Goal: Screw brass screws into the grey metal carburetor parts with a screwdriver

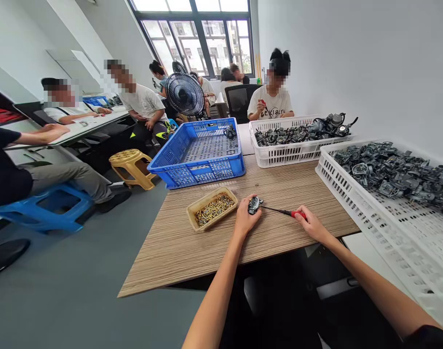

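My left hand [246,219] is closed around a small dark metal part [254,204] resting on the wooden table [177,247]. My right hand [310,224] grips the red handle of a screwdriver [285,212]. Its thin shaft points left, and the tip meets the metal part. A shallow tan tray [212,209] of small brass screws sits just left of my left hand.
A blue crate [199,154] with one dark part stands behind the tray. Two white crates [290,151] [396,228] of grey metal parts lie at the back and right. A person sits across the table; others sit at left tables, by a fan [185,94] and a yellow stool [133,167].
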A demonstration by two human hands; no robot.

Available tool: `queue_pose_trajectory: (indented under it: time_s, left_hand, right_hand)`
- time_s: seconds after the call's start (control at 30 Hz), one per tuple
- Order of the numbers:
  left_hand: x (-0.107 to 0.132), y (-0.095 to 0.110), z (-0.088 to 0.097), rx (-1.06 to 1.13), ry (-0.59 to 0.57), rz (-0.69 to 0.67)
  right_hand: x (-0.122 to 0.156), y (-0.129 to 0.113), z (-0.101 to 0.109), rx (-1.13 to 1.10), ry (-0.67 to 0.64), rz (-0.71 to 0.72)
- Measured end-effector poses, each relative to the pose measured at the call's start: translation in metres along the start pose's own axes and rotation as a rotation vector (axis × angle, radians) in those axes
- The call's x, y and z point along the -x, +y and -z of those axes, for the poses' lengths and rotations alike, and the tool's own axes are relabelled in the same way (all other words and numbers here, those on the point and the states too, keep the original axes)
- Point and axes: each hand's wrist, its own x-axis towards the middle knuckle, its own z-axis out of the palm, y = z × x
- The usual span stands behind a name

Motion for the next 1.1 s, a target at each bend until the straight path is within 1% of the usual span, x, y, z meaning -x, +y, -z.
queue_pose_trajectory:
  time_s: [0.23,0.47,0.67,0.83,1.1]
  left_hand:
    - [0.000,0.000,0.000,0.013,-0.010,-0.001]
    - [0.000,0.001,0.001,0.015,-0.006,0.003]
    - [0.001,0.002,0.001,0.022,-0.016,0.016]
    - [0.000,0.002,0.000,0.018,-0.006,0.014]
    - [0.000,0.002,0.001,0.006,-0.004,0.003]
  right_hand:
    - [0.002,-0.001,0.002,0.000,-0.027,0.000]
    - [0.001,-0.003,0.000,0.029,0.005,-0.012]
    - [0.003,-0.007,0.002,0.016,-0.030,0.013]
    - [0.002,-0.006,0.001,0.051,-0.002,-0.014]
    - [0.004,-0.011,0.003,0.054,-0.020,0.001]
